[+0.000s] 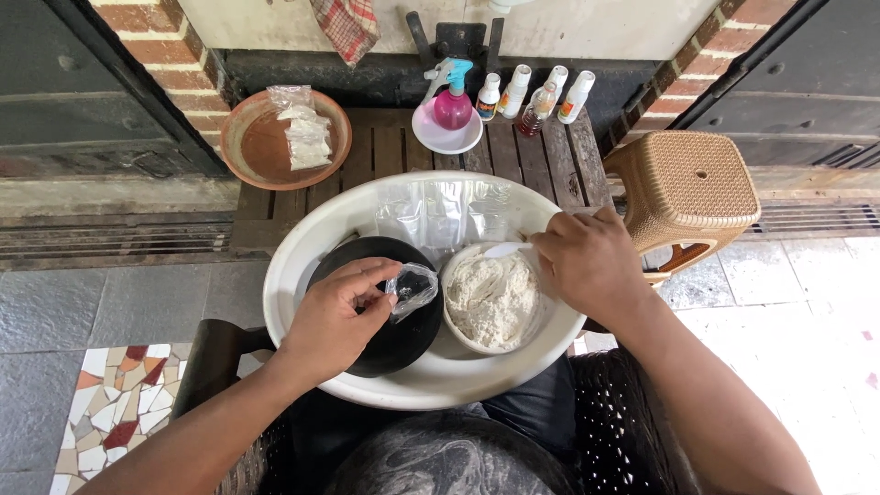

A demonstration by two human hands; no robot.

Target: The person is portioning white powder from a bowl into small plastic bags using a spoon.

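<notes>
Our left hand (335, 316) pinches a small clear bag (412, 287) over the black bowl (390, 344); our right hand (587, 261) grips a white spoon (507, 248) above the powder bowl (493, 301)

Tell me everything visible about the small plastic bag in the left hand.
The small plastic bag is clear, thin and crinkled, and looks empty. The left hand pinches its edge between thumb and fingertips, holding it over the black dish inside the large white basin, just left of the bowl of white powder. Whether it touches the dish is unclear.
</notes>
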